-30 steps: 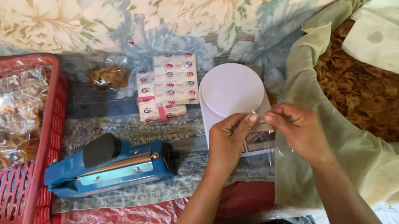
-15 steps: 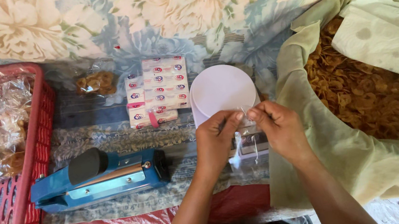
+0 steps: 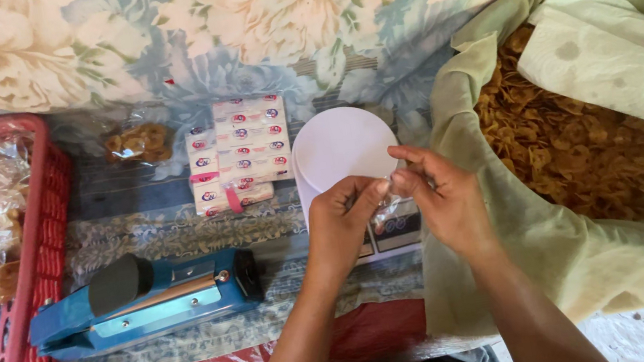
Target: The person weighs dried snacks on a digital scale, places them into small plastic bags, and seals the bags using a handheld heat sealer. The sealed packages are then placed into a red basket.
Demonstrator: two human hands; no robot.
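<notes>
My left hand and my right hand meet over a small white kitchen scale, fingertips pinching the top edge of a thin clear plastic bag that hangs between them. The bag is nearly transparent and hard to see. To the right stands a large pale green sack, its mouth open, full of golden brown chips. A blue heat sealer lies left of my left forearm.
A red plastic basket with packed bags of chips stands at the far left. A stack of small white printed labels and one filled chip bag lie behind the sealer. A flowered cloth covers the surface.
My hands have stayed together over the scale, still working the bag's top edge. The view has shifted so everything sits a little further left.
</notes>
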